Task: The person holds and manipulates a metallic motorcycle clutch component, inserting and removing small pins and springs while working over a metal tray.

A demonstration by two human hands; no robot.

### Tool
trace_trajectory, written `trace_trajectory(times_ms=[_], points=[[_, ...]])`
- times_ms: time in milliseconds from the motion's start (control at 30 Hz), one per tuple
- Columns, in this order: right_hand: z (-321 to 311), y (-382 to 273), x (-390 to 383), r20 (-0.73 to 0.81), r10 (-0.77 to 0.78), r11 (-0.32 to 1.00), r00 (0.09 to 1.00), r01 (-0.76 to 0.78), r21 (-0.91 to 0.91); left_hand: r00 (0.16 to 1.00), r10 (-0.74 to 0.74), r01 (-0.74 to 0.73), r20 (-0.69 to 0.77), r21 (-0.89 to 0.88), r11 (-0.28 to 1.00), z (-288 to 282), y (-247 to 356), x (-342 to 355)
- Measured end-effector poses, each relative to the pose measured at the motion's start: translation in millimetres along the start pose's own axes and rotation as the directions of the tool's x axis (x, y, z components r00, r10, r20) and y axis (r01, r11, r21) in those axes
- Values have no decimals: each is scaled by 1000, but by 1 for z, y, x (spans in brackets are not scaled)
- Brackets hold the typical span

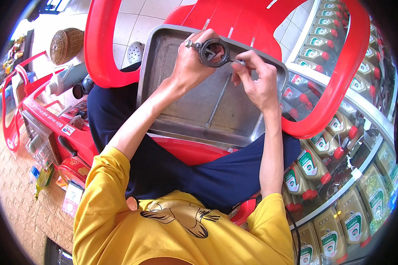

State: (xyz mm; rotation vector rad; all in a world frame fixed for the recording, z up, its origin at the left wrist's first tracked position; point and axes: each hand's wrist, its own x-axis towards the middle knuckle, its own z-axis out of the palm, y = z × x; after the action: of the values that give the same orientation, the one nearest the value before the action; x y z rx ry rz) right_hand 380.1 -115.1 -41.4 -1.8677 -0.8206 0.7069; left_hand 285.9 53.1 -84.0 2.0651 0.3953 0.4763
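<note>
My left hand [191, 64] is closed around a dark metal ring-shaped part [203, 54], which has a bolt-like end [189, 43] sticking out at its left. At the ring's right side, my right hand [262, 86] pinches a small shiny metal piece [239, 62], perhaps a bolt; its full shape is hidden by the fingers. Both hands are above a worn grey metal tray [181, 112]. A thin metal rod [218, 101] slants across the tray below my right hand. Whether its upper end touches the fingers is unclear.
The tray rests on a red plastic chair [199, 15], whose arms curve up on both sides. Glass shelves with several bottles [311, 163] stand close at the right. To the left are a red table [48, 112], a wicker basket [66, 45] and a white perforated shoe [135, 52].
</note>
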Motion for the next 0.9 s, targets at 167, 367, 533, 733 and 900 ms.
trace_trajectory(times_ms=[167, 367, 533, 733, 900], points=[[4, -2, 3, -47, -19, 1000, 999, 20, 9, 1000, 23, -23, -11, 17, 1000, 0, 3, 1], [1, 7, 0, 15, 5, 997, 1000, -6, 75, 999, -41, 42, 25, -36, 998, 3, 0, -1], [0, -4, 3, -76, -105, 994, 992, 104, -28, 999, 42, -42, -9, 3, 999, 0, 3, -1], [-3, 2, 3, 5, 2, 998, 1000, -2, 55, 1000, -14, 15, 19, -40, 999, -1, 6, -5], [-2, 3, 0, -76, -34, 999, 997, 34, -4, 1000, -8, 8, 9, -8, 1000, 2, 1, -2]])
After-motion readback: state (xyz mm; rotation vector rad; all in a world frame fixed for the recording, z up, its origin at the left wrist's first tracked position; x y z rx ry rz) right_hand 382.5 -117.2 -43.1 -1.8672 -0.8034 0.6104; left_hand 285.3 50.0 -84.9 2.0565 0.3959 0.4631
